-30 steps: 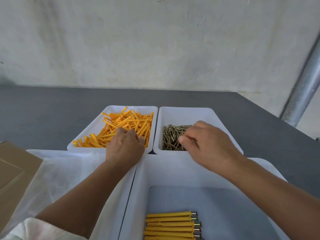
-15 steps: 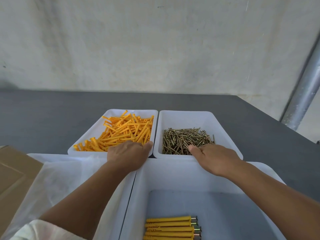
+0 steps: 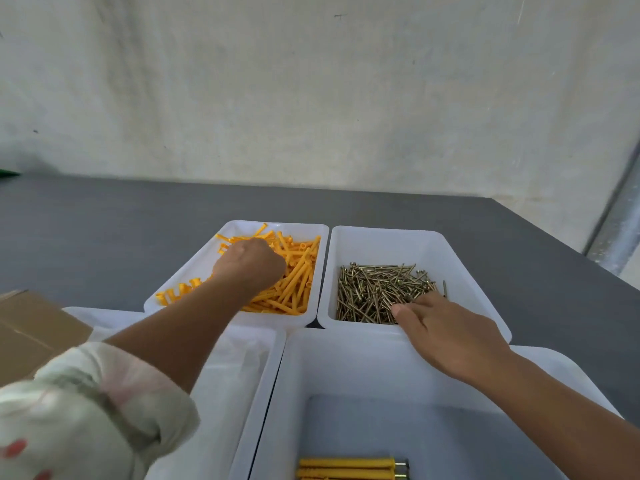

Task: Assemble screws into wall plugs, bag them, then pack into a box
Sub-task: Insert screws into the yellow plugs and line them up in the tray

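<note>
Since half a second ago: left hand (image 3: 249,268) has gone from the near rim forward into the orange wall plugs (image 3: 298,282); right hand (image 3: 446,327) has barely shifted and sits at the near edge of the screws (image 3: 374,289).

Left fingers curl down into the pile, tips hidden under the knuckles; cannot tell whether a plug is held. Right fingers lie fairly straight, thumb apart, tips touching screws, nothing visibly pinched.

Plug tray (image 3: 294,225) and screw tray (image 3: 384,244) stand side by side, presumably so each hand feeds from its own. Finished assemblies (image 3: 346,467) lie in the near bin (image 3: 346,362), close to the body. Clear bags (image 3: 225,358) and cardboard box (image 3: 31,327) wait at left.
</note>
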### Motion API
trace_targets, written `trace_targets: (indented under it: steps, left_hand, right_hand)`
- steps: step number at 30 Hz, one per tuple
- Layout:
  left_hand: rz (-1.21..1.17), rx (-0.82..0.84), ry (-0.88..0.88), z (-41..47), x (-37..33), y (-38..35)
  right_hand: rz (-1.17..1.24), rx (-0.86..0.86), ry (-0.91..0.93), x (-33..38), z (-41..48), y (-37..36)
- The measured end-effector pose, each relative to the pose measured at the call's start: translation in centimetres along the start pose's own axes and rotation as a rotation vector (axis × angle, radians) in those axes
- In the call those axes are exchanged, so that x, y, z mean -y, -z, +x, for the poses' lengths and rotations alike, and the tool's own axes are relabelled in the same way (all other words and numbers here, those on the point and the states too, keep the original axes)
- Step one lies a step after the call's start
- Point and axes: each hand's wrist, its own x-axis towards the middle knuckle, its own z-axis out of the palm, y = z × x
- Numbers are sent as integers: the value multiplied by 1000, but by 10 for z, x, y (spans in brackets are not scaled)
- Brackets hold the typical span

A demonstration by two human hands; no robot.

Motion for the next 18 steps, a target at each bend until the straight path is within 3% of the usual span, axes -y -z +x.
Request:
trace_targets:
  steps: [5, 13, 18]
  left_hand:
    - [-125, 14, 149, 31, 19, -13]
    - [-258, 42, 62, 66, 6, -48]
    - [-58, 208, -47, 78, -2, -58]
  right_hand:
    - [-4, -32, 22, -1, 0, -2]
    - [6, -70, 27, 0, -1, -3]
    - [-16, -69, 39, 2, -1, -4]
